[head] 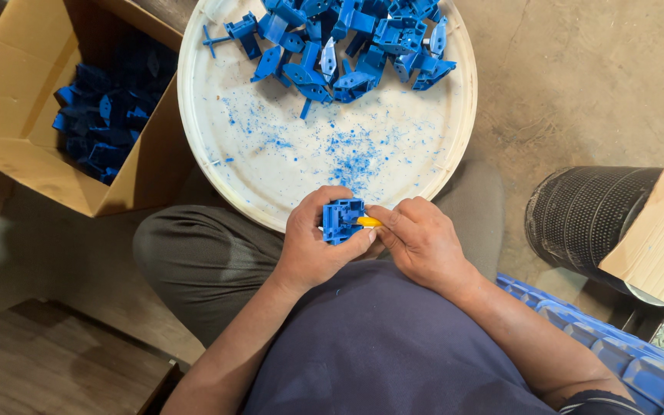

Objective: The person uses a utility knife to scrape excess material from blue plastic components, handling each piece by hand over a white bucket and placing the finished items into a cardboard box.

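Note:
My left hand (315, 244) grips a small blue plastic part (343, 220) at the near edge of a round white tray (209, 146). My right hand (418, 234) holds a yellow-handled tool (369, 222) with its tip against the part's right side. The tool's blade is hidden by the part and my fingers. A heap of similar blue plastic parts (347, 42) lies at the far side of the tray. Blue shavings (353, 157) are scattered over the tray's middle.
An open cardboard box (32, 100) with several blue parts inside stands to the left. A black ribbed cylinder (585, 215) under a cardboard sheet (662, 238) sits to the right. A blue plastic crate (624, 353) is at lower right. The floor is concrete.

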